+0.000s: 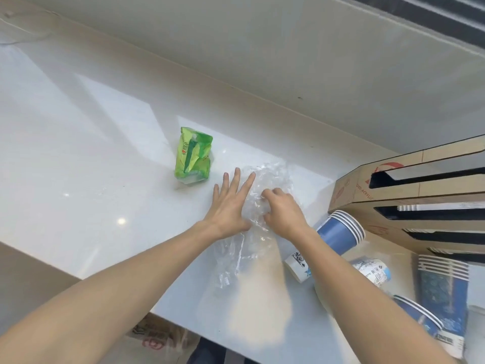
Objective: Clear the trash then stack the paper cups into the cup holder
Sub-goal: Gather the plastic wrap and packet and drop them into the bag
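A crumpled clear plastic wrapper (273,177) lies on the white counter (78,153). My left hand (231,206) rests flat on its left edge with fingers spread. My right hand (282,211) is curled, its fingers pinching the plastic. A green snack packet (193,156) stands just left of the hands. Blue paper cups (341,232) lie nested on their side to the right, with more cup stacks (443,285) and a white printed cup (372,271) nearer the right edge. The cardboard-covered cup holder (393,195) with dark slots sits at the far right.
A beige wall runs behind the counter. The counter's front edge crosses the lower left, with a printed bag (157,340) on the floor below it. A white cup (299,264) lies beside my right forearm.
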